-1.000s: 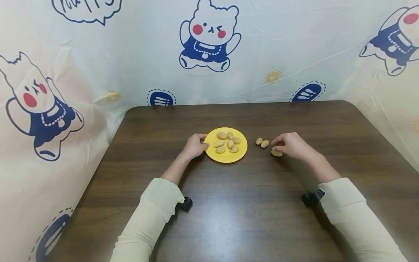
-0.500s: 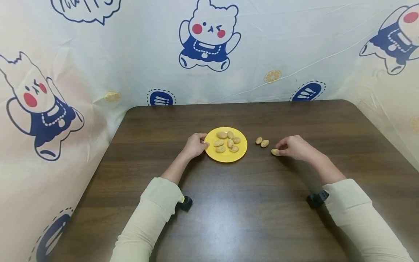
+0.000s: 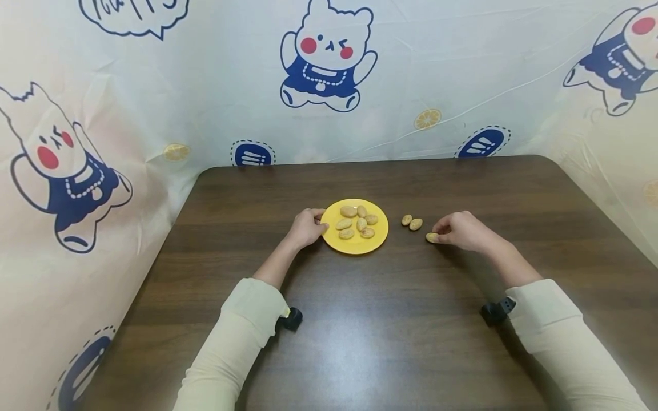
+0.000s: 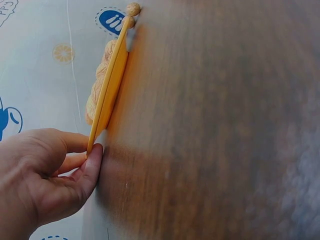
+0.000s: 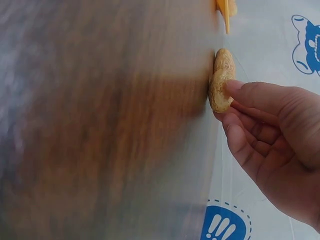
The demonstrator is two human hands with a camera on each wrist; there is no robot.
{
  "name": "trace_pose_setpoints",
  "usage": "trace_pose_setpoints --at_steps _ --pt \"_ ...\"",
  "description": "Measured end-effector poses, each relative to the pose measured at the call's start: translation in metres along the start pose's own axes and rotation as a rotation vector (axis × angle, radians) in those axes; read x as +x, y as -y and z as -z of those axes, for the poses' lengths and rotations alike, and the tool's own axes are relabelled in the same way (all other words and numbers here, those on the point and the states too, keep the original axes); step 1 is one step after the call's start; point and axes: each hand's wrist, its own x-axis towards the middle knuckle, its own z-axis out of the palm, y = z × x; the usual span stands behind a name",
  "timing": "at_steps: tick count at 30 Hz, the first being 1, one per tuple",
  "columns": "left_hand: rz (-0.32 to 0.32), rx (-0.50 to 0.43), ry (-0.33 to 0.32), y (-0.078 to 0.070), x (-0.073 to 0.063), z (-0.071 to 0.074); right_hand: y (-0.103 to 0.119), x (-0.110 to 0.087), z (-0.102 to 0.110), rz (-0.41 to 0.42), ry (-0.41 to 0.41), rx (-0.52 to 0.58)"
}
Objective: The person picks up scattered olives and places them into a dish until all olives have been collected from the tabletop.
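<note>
On the table lies a round yellow plate (image 3: 354, 246) bearing several tan, wrinkled peanuts in the shell (image 3: 344, 225). My left hand (image 3: 307, 228) pinches its left rim, fingers on top and thumb at the underside in the left wrist view. Right of the plate, my right hand (image 3: 462, 231) pinches a single peanut (image 5: 220, 92) between thumb and fingers, low at the tabletop. Two more peanuts (image 3: 416, 224) lie side by side between that hand and the plate.
The dark wooden table (image 3: 329, 331) has rounded far corners. A pale curtain (image 3: 216, 85) with cartoon bears hangs behind it and along both sides. A black wrist camera (image 3: 292, 319) sits under the left cuff, another (image 3: 496, 312) under the right.
My right hand has shifted slightly right and its fingers have closed on the peanut, which has turned a little. Over the last half second it stays put. The left hand and plate hold still.
</note>
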Motion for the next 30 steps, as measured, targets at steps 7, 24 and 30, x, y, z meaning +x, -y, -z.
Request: trace_pose_setpoints --at_steps 7,24,30 --pt "0.002 -0.002 -0.006 0.000 0.000 0.000 0.002 0.001 0.000 -0.006 0.000 0.001" --pt "-0.006 -0.011 -0.013 0.001 0.000 -0.001 0.009 0.008 -0.004 0.024 -0.054 0.020" --pt "-0.002 -0.016 -0.006 0.001 0.001 -0.001 0.016 0.012 -0.007 0.065 -0.088 0.040"
